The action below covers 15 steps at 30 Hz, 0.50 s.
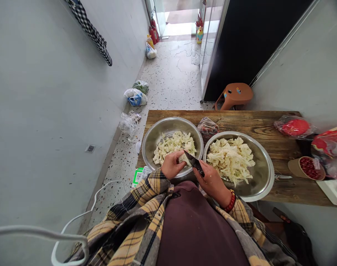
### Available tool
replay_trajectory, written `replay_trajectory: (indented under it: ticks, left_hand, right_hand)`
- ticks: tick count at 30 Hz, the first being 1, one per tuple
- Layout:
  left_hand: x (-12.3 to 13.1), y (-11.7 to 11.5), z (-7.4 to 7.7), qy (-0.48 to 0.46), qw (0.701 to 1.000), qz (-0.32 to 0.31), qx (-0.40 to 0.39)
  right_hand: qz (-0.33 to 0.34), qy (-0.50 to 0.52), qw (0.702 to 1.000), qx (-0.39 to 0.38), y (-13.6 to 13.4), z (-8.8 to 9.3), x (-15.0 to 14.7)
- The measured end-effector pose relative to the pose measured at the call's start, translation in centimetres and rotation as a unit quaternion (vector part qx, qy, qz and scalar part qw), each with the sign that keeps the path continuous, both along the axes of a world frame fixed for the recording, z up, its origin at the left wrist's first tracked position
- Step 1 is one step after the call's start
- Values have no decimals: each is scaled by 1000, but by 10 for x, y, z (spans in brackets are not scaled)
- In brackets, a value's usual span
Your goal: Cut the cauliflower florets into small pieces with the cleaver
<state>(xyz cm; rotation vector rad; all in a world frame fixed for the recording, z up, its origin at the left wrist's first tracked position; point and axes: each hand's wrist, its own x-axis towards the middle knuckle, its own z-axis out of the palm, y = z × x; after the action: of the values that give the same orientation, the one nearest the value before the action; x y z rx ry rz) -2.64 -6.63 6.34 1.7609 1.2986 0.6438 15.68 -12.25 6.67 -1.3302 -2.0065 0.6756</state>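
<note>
Over the near rim of the left steel bowl (150,142), my left hand (171,164) is closed on a piece of cauliflower (184,159). My right hand (212,181) grips a dark-bladed knife (194,162), its blade pointing up and left against the cauliflower piece. Cut cauliflower florets (175,144) lie in the left bowl, below and beyond my hands. The right steel bowl (264,173) holds a larger heap of cauliflower (231,157), just to the right of the knife. My fingers partly cover the held piece and the knife's handle.
Both bowls stand on a wooden table (257,122). Between them at the back sits a plastic-wrapped bundle (207,127). To the right are a paper cup of red seeds (309,168) and a red item in plastic (295,126). A brown stool (236,94) stands beyond the table.
</note>
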Motion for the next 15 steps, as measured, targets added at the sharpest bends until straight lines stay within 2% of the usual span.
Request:
replay_trajectory:
  ticks: [8,15]
  left_hand:
    - [3,-2,2,-10,1000,-3,5]
    - [7,-4,-5,-22,1000,16,-13]
  right_hand:
    - [-10,-42,999,-6,5,1,-3]
    - [-35,-74,997,-9,10,-5,-11]
